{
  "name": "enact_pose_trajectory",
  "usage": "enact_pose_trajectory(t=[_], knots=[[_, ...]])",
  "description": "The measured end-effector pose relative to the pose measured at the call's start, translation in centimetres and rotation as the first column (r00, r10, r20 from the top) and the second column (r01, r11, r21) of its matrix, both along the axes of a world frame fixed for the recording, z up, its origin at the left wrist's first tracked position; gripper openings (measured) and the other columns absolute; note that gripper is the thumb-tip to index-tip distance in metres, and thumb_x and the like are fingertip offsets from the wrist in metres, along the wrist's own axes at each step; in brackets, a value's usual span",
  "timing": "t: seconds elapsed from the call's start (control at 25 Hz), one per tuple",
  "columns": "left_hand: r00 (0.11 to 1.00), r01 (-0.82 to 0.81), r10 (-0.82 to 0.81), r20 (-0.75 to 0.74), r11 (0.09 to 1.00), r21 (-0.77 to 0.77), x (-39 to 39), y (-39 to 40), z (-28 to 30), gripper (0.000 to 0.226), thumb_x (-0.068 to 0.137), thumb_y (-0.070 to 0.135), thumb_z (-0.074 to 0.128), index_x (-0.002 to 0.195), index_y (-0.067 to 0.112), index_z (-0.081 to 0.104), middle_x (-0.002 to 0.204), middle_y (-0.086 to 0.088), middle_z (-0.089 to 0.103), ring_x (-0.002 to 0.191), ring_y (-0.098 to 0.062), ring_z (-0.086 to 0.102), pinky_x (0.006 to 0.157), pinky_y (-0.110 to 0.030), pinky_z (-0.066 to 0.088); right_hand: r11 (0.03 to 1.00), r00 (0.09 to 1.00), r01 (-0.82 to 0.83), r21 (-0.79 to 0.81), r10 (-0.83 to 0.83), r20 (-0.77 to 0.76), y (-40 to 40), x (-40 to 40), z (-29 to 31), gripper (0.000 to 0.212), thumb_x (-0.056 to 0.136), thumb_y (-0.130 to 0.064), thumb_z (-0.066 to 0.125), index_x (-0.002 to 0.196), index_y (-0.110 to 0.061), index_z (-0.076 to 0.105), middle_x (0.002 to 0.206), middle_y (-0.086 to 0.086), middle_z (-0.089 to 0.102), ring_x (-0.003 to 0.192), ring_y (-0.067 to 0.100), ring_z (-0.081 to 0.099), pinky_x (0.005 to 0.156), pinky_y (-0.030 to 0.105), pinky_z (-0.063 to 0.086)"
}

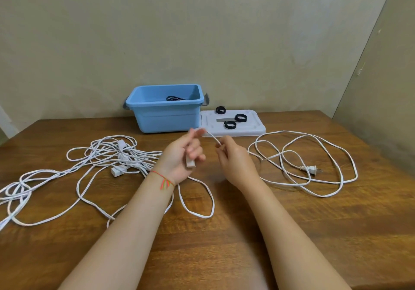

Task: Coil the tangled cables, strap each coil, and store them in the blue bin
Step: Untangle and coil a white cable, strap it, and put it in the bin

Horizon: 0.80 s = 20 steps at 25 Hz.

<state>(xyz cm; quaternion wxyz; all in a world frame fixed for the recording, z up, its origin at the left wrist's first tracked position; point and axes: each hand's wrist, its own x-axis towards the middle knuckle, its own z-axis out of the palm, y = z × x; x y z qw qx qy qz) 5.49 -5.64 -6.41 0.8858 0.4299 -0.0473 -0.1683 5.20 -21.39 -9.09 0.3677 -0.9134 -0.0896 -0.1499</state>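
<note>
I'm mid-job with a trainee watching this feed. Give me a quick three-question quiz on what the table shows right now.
1. True or false: the blue bin already holds a dark cable.
2. Where do the black straps lie? A) inside the bin B) on the white lid C) on the bare table
3. Fill in: the left hand and right hand hold a stretch of white ____ between them.

Key
1. True: a dark coil shows inside.
2. B: three looped straps sit on the lid to the bin's right.
3. Cable; the left hand also holds its socket end.
</note>
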Motion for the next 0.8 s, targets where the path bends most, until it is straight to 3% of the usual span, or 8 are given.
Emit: enact_pose_trajectory(t=[0.08, 0.2, 0.28, 0.36, 0.52, 0.6, 0.68, 0.8], knots=[[0.984, -0.168, 0.145, -0.106, 0.951, -0.258, 0.4, 0.9, -0.1, 0.03, 0.104, 0.028, 0.045, 0.117, 0.014, 0.068, 0.058, 0.008, 0.038, 0.045, -0.004, 0.037, 0.053, -0.019, 0.045, 0.997, 0.996, 0.076, -0.017, -0.077, -0.05, -0.5, 0.4, -0.2, 0.015, 0.099, -0.017, 0.051, 0.113, -0.014, 0.056, 0.101, 0.005, 0.068, 0.092, 0.026, 0.062, 0.078, 0.037, 0.051], [0.958, -0.286, 0.266, -0.111, 0.918, -0.274, 0.7, 1.8, -0.4, 0.029, 0.104, 0.028, 0.047, 0.126, 0.025, 0.066, 0.064, 0.006, 0.045, 0.049, -0.005, 0.039, 0.055, -0.02, 0.044, 0.968, 0.97, 0.207, -0.139, -0.222, -0.1, -1.5, 0.9, -0.1, 0.011, 0.1, -0.022, 0.053, 0.106, -0.017, 0.061, 0.101, 0.002, 0.066, 0.094, 0.024, 0.061, 0.078, 0.036, 0.052], [0.962, -0.27, 0.271, 0.012, 0.96, -0.08, 0.6, 1.8, -0.6, 0.028, 0.106, 0.027, 0.042, 0.123, 0.023, 0.065, 0.071, 0.002, 0.056, 0.059, -0.009, 0.052, 0.061, -0.024, 0.048, 0.949, 0.959, 0.226, -0.219, -0.256, -0.118, -1.8, 0.9, 0.0, 0.014, 0.1, -0.026, 0.053, 0.105, -0.021, 0.066, 0.102, 0.001, 0.066, 0.097, 0.024, 0.061, 0.075, 0.033, 0.048], [0.947, -0.298, 0.259, 0.19, 0.928, 0.222, 0.3, 1.1, -0.8, 0.026, 0.107, 0.022, 0.04, 0.115, 0.016, 0.064, 0.083, -0.003, 0.066, 0.076, -0.016, 0.064, 0.069, -0.03, 0.053, 0.928, 0.975, 0.11, -0.357, -0.17, -0.144, -1.1, 0.4, 0.2, 0.017, 0.1, -0.026, 0.051, 0.104, -0.026, 0.068, 0.103, 0.0, 0.067, 0.098, 0.024, 0.061, 0.073, 0.032, 0.044], [0.872, -0.416, 0.093, 0.48, 0.657, 0.629, -0.4, -0.2, -1.4, 0.021, 0.105, 0.017, 0.043, 0.103, 0.014, 0.064, 0.097, 0.0, 0.074, 0.093, -0.014, 0.069, 0.077, -0.027, 0.054, 0.85, 0.981, -0.187, -0.492, 0.184, -0.055, 0.7, -0.3, -0.2, 0.02, 0.098, -0.023, 0.051, 0.1, -0.029, 0.071, 0.107, -0.006, 0.068, 0.104, 0.021, 0.058, 0.081, 0.036, 0.032], [0.847, -0.452, 0.017, 0.531, 0.55, 0.703, -0.7, -0.2, -1.6, 0.021, 0.105, 0.018, 0.043, 0.098, 0.017, 0.063, 0.091, 0.002, 0.073, 0.086, -0.009, 0.067, 0.067, -0.017, 0.052, 0.884, 0.961, -0.264, -0.385, 0.274, -0.031, 0.9, -0.7, -0.1, 0.018, 0.097, -0.029, 0.057, 0.102, -0.03, 0.074, 0.098, -0.01, 0.071, 0.089, 0.01, 0.058, 0.082, 0.036, 0.038], [0.842, -0.469, -0.011, 0.54, 0.48, 0.742, -0.7, 0.1, -1.6, 0.021, 0.105, 0.02, 0.043, 0.098, 0.018, 0.063, 0.083, -0.001, 0.07, 0.073, -0.007, 0.064, 0.058, -0.014, 0.049, 0.946, 0.952, -0.303, -0.111, 0.296, -0.079, 0.7, -1.2, 0.7, 0.01, 0.09, -0.029, 0.067, 0.096, -0.031, 0.075, 0.078, -0.015, 0.067, 0.07, 0.0, 0.053, 0.073, 0.026, 0.041], [0.915, -0.319, -0.002, 0.403, 0.609, 0.727, -0.5, 0.3, -1.6, 0.023, 0.106, 0.018, 0.04, 0.099, 0.009, 0.061, 0.064, -0.008, 0.056, 0.051, -0.016, 0.052, 0.049, -0.026, 0.045, 0.908, 0.934, -0.282, 0.31, 0.334, -0.129, -0.1, -1.5, 1.9, 0.018, 0.073, -0.029, 0.067, 0.091, -0.026, 0.068, 0.079, -0.004, 0.066, 0.072, 0.005, 0.056, 0.069, 0.025, 0.047]])
